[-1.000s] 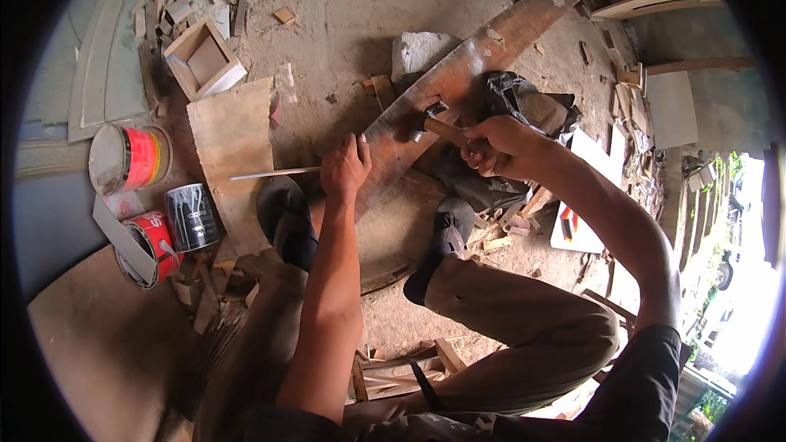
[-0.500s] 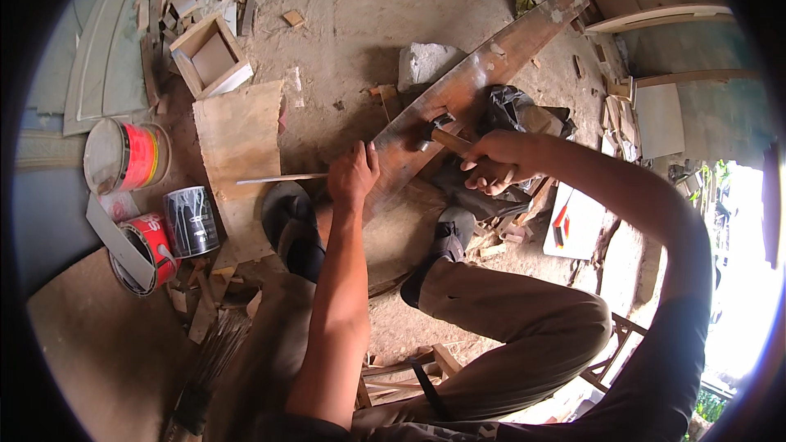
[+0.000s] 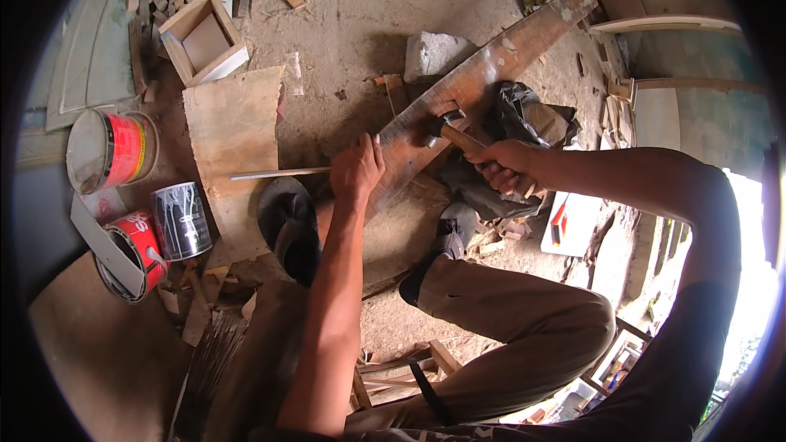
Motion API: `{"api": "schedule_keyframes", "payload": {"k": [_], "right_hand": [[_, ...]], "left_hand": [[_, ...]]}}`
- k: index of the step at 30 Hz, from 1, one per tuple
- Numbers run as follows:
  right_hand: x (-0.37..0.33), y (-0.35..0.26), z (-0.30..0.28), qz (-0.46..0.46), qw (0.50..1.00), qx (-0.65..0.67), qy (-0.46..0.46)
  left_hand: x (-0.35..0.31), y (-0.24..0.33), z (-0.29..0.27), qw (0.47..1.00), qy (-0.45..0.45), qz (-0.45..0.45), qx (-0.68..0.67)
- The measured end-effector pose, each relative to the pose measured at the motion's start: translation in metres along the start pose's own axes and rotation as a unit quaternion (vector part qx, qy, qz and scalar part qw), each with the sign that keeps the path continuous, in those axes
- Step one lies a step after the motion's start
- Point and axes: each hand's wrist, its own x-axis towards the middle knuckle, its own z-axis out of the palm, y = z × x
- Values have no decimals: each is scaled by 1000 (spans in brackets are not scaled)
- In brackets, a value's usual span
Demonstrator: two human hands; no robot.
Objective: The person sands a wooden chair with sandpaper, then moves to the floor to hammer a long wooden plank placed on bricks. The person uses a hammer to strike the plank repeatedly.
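Observation:
A long, worn reddish-brown plank (image 3: 483,74) runs slantwise from the far right down toward my feet. Over its near end my left hand (image 3: 358,168) is closed on a thin pale strip (image 3: 282,173), whose free end points left; the part inside the fist is hidden. My right hand (image 3: 509,165) wraps round the wooden handle of a hammer (image 3: 463,140). The dark hammer head is low over the middle of the plank; whether it touches cannot be told.
A white block (image 3: 434,56) sits against the plank's far side, black plastic (image 3: 512,115) against its right. A thin board (image 3: 237,131) lies left, near paint cans (image 3: 182,221) and a wooden box (image 3: 205,41). Wood scraps and a handsaw (image 3: 560,223) lie around.
My right fingers have tightened round the hammer handle, and my right elbow has swung outward. The left hand stays at the plank with the strip. The whole view has shifted slightly.

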Motion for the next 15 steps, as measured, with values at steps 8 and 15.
{"api": "schedule_keyframes", "payload": {"k": [8, 15], "right_hand": [[7, 11, -4, -9, 999, -7, 39], [7, 33, -4, -20, 998, 6, 63]], "left_hand": [[-1, 3, 2, 1000, 14, 16, 16], [-7, 9, 6, 999, -7, 43, 25]]}}
